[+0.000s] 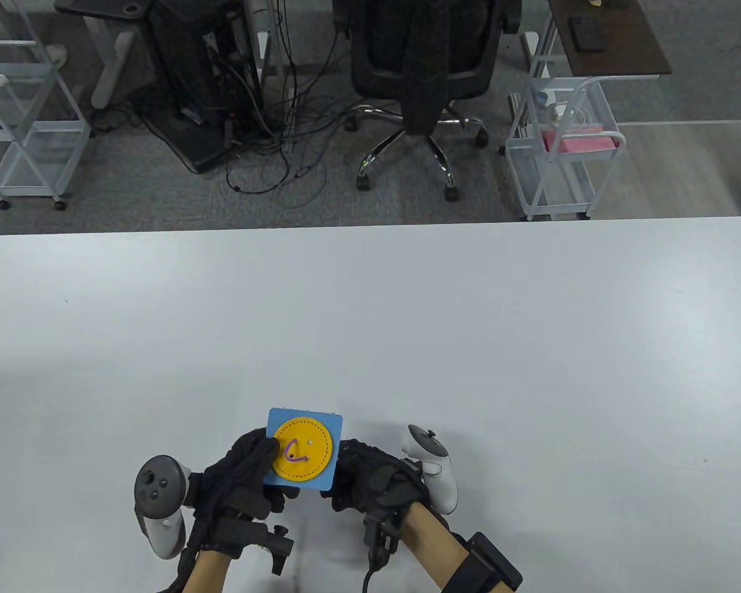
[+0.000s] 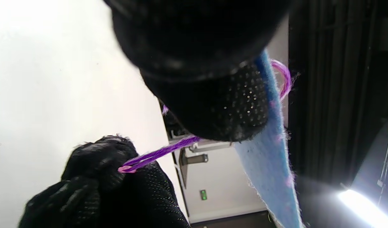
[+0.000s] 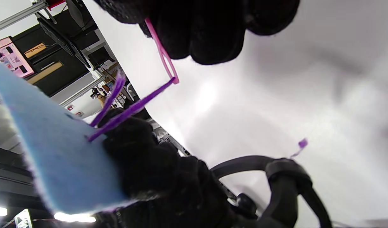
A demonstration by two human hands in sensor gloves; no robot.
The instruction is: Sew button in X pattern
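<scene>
- Blue felt square: being held just above the white table, near its front edge, with the yellow button disc facing up.
- Left hand: gripping the felt's left edge, thumb lying over the disc's rim; in the left wrist view a gloved finger is pressing against the felt's underside.
- Right hand: working beneath the felt's right side; its fingers are pinching a pink plastic needle in the right wrist view, so it is closed on the needle, not free.
- Purple thread: lying as one curved stitch on the disc's face; underneath, it is running taut from the felt to the needle's eye.
- One unthreaded hole is showing near the stitch.
- Step in hand, as judged: the thread is being drawn through on the underside, with the X only partly made, one stroke visible on top.
- Next move, as judged: it is calling for taking up the slack below, then steering the needle tip up into the correct free hole so the second stroke crosses the first; finding that hole from beneath is looking like the tricky part, so the left hand should be holding the felt steady.
</scene>
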